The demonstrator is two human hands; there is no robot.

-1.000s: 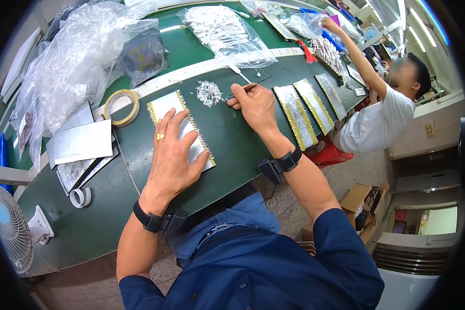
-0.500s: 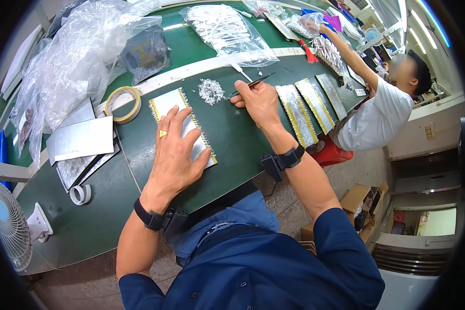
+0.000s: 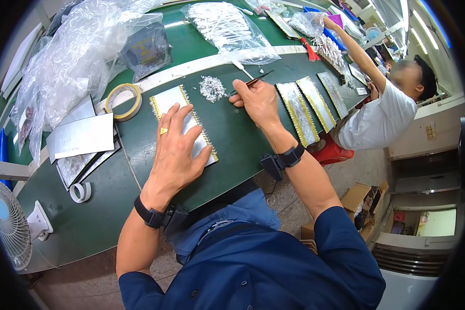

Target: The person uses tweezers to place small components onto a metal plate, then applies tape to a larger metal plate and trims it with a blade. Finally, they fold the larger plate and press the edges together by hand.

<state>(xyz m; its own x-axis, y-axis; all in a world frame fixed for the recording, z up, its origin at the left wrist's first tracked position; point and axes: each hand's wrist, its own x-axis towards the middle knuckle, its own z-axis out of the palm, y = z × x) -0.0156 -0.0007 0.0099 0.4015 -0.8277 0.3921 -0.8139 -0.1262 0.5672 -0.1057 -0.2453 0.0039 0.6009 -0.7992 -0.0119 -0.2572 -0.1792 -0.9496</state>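
Observation:
My left hand (image 3: 176, 144) lies with fingers stretched out on a narrow silvery plate (image 3: 168, 98), whose long edges carry yellow strips with rows of small metal pins. The palm and fingers hide much of its middle. Dark tweezers (image 3: 259, 78) are pinched in my right hand (image 3: 259, 106), over the table right of the plate. Close to their left end is a small heap of tiny silvery-white parts (image 3: 212, 89); whether the tips hold one I cannot make out. Three similar plates lie right of my right hand, the nearest being a yellow-edged plate (image 3: 297, 113).
A tape roll (image 3: 138, 107), stacked metal sheets (image 3: 85, 137) and a white ring (image 3: 80, 192) lie left. Farther back are crumpled clear plastic (image 3: 72, 72) and a bag of white sticks (image 3: 219, 26). A fan (image 3: 8, 222) stands left; a co-worker (image 3: 372, 121) reaches across at right.
My two hands have barely moved; the right still grips the tweezers beside the heap. At the right, the co-worker's body and reaching arm have shifted slightly.

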